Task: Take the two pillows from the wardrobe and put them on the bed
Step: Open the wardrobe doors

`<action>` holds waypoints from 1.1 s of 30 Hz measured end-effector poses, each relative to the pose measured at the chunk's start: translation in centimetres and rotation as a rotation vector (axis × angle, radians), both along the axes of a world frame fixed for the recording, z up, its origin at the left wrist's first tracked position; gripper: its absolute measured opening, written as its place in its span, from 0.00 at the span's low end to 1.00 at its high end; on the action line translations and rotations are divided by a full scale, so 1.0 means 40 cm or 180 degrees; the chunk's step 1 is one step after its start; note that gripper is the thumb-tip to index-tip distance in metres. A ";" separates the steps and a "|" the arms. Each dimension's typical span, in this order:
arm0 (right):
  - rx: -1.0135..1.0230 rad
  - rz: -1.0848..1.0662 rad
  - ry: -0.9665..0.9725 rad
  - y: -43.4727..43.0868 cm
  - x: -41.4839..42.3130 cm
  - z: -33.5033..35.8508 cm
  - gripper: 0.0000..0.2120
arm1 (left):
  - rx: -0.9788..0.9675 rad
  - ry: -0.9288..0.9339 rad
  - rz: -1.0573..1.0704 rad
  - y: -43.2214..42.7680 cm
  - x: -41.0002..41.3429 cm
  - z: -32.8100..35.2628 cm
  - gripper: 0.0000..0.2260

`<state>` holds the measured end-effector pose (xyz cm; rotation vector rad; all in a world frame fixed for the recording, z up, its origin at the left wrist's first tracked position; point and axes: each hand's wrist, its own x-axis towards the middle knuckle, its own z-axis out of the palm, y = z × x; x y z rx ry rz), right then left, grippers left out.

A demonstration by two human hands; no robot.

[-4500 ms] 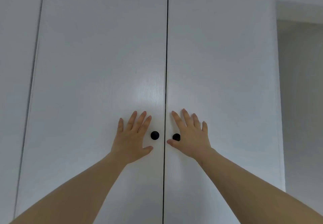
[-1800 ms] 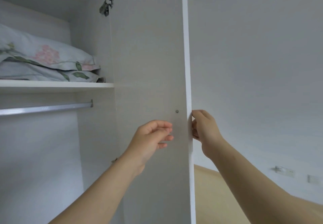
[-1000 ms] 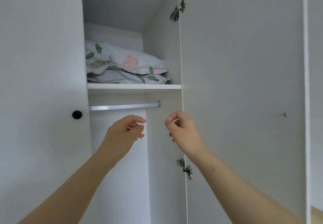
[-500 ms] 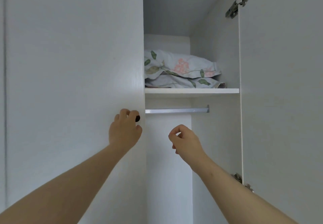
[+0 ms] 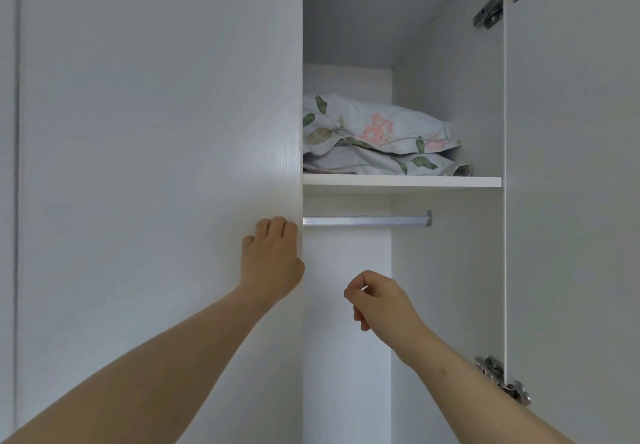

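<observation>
The wardrobe point(image 5: 446, 104) stands half open: right door point(image 5: 571, 201) swung wide, left door point(image 5: 156, 166) still shut across the view. The left hand point(image 5: 272, 260) is curled over that door's free edge at about 9 o'clock from centre, fingers point(image 5: 277, 227) bent around something there, though what exactly they grip is hidden. The right hand point(image 5: 381, 300) hangs in the gap at 5 o'clock, loosely pinched, thumb meeting fingertips, holding nothing. Up at 1 o'clock, two floral pillows point(image 5: 377, 135) lie stacked on the shelf point(image 5: 401, 181), the hanging rail point(image 5: 367, 220) just beneath.
</observation>
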<state>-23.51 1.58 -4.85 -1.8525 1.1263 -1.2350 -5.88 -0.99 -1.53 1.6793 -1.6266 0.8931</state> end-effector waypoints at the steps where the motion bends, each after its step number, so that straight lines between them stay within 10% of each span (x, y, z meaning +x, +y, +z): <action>1: 0.0021 0.0012 -0.0004 0.002 0.000 -0.003 0.08 | -0.0033 0.0093 -0.0016 0.000 -0.006 0.008 0.16; 19: 0.0050 0.0306 -0.0342 0.063 0.048 0.008 0.09 | -0.0515 0.0929 -0.0841 0.185 -0.017 0.029 0.06; 33: -0.0087 0.1769 -0.0685 0.247 0.118 0.051 0.24 | -0.0577 0.1692 -0.1167 0.448 0.000 0.037 0.21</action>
